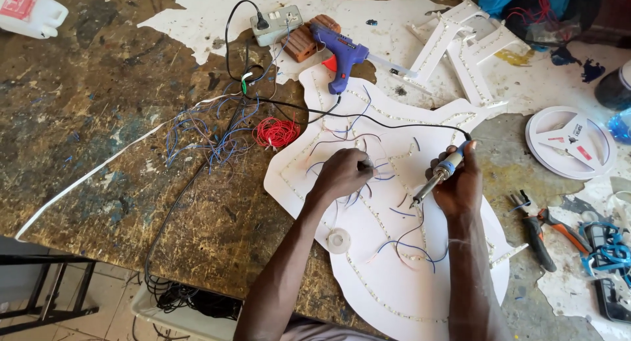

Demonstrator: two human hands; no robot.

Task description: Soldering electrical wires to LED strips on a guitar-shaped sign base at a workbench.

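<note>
Soldering thin blue wires (378, 176) on the white guitar-shaped panel (394, 275), mid-bench; right hand (460, 186) closing fully around the soldering iron (437, 178), left hand (343, 173) pinching a wire against the panel. Risking, probably, a scorched panel or burnt fingertips, with the hot tip hovering near loose wires and the trailing black cord (368, 117)

White jug (29, 11), red label (18, 5), far left corner; white reel (570, 142), red label.
</note>
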